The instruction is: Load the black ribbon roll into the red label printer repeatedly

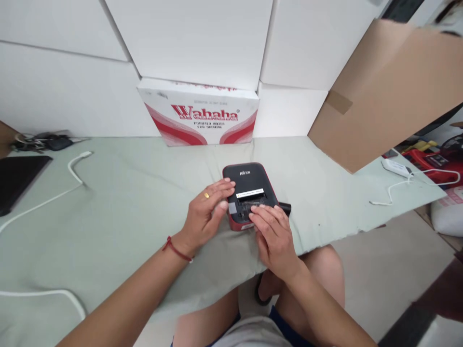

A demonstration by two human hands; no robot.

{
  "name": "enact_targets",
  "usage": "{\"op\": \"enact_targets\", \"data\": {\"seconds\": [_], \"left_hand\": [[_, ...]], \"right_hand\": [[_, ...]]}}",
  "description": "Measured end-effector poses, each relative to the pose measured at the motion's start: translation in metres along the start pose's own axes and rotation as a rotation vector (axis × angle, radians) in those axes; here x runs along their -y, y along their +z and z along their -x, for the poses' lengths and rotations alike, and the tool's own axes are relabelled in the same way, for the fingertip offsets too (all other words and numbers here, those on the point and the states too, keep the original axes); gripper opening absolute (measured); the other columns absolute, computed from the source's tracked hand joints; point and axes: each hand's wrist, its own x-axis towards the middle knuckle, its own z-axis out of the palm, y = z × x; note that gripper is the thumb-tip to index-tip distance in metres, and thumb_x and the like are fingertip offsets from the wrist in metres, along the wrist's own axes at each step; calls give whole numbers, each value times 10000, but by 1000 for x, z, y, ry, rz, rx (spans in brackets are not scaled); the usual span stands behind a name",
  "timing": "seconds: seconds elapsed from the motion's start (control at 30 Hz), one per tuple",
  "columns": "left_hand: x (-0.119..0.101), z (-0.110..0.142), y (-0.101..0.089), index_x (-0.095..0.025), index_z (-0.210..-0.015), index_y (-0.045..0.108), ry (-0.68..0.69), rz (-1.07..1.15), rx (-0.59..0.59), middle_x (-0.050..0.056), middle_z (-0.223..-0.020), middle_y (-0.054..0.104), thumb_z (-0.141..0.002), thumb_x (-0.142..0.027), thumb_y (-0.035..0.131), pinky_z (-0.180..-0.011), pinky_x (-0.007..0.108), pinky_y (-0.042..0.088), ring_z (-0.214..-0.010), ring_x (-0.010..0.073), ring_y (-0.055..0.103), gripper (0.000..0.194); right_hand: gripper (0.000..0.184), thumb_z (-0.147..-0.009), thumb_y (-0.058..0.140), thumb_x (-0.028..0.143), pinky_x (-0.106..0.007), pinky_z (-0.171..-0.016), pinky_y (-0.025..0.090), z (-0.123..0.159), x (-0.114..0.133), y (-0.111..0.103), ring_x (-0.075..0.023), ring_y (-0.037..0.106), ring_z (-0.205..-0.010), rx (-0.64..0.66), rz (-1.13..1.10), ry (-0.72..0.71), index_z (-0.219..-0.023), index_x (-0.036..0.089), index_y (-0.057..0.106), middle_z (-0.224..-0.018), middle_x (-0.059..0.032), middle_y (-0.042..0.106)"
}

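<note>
A small black and red device [247, 179] lies on the pale green cloth-covered table [137, 202], with a white label strip [249, 193] across its top and an open recess near its front. My left hand [207, 214] rests against the device's left side, fingers curled on its edge, a ring on one finger and a red cord at the wrist. My right hand [273, 233] sits at the front right corner, fingertips pressed together into the recess. A small black part [285, 208] pokes out just right of the device.
A red and white Wahaha carton [200, 113] stands behind the device among white boxes [195, 38]. A brown cardboard sheet [390, 91] leans at the right. White cables [74, 168], a black pad [16, 178], keys [39, 142] lie left. A power strip [396, 167] lies right.
</note>
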Motion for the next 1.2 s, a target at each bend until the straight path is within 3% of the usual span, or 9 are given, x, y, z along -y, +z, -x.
{"op": "enact_targets", "data": {"seconds": [0.17, 0.27, 0.43, 0.53, 0.8, 0.9, 1.0, 1.1, 1.2], "left_hand": [[6, -5, 5, -306, -1235, 726, -90, 34, 17, 94, -1389, 775, -1021, -377, 675, -1248, 630, 497, -1439, 358, 644, 232], [11, -5, 13, -320, -1244, 685, -226, 230, 1, 85, -1540, 666, -978, -418, 722, -1371, 674, 313, -1627, 371, 448, 286], [17, -2, 22, -470, -1720, 273, -544, 648, -34, -44, -1917, 88, -839, -428, 858, -1454, 598, -17, -1795, 314, -15, 1058], [18, 1, 25, -499, -1763, 132, -618, 738, 19, -52, -1923, 61, -866, -459, 850, -1460, 565, 7, -1796, 293, -3, 1150], [20, 4, 31, -436, -1775, 164, -558, 676, 24, 0, -1918, 137, -930, -534, 804, -1459, 530, 176, -1790, 311, 92, 1065], [24, 4, 34, -414, -1756, 240, -529, 698, 19, 16, -1897, 224, -920, -502, 812, -1448, 525, 234, -1777, 326, 161, 1017], [27, 5, 35, -425, -1734, 290, -527, 734, 13, 9, -1877, 279, -906, -451, 819, -1430, 522, 285, -1767, 327, 198, 982], [27, 4, 34, -426, -1723, 297, -537, 738, 16, 11, -1874, 284, -897, -431, 812, -1432, 533, 275, -1766, 330, 198, 974], [27, 3, 34, -410, -1722, 283, -538, 732, 28, 21, -1877, 274, -890, -425, 800, -1437, 543, 256, -1769, 334, 185, 980]], "right_hand": [[520, -1013, 499, 78, -440, -1269, 435, -3, -9, -2, -212, 665, -1374, 41, -18, -57, -1487, 236, 641, -1420, -82, 785], [557, -991, 517, 64, -430, -1300, 401, -2, -12, -1, -207, 644, -1415, 24, 4, -81, -1516, 216, 622, -1443, -89, 775], [547, -1003, 514, 72, -428, -1314, 388, 0, -10, 3, -200, 649, -1423, 10, 16, -60, -1517, 226, 621, -1435, -76, 782], [506, -1023, 519, 78, -436, -1288, 420, -3, -7, -1, -202, 662, -1401, 14, -5, -55, -1494, 226, 629, -1425, -73, 789], [227, -1081, 598, 250, -445, -988, 626, -42, -12, -38, -242, 764, -1119, 124, -298, 8, -1250, 233, 749, -1255, -84, 840], [221, -1116, 563, 252, -333, -877, 615, -81, -24, -45, -179, 782, -960, 266, -293, 149, -1087, 228, 781, -1107, -47, 853], [225, -1086, 582, 233, -321, -817, 575, -126, -32, -36, -197, 783, -927, 554, -24, 262, -1090, 228, 807, -1077, -43, 848], [250, -1021, 629, 182, -343, -783, 560, -162, -32, -18, -271, 795, -1020, 856, 290, 261, -1170, 234, 823, -1170, -83, 850], [236, -932, 703, 127, -353, -748, 558, -180, -28, 1, -324, 805, -1039, 1000, 413, 217, -1112, 198, 837, -1129, -133, 855]]}}
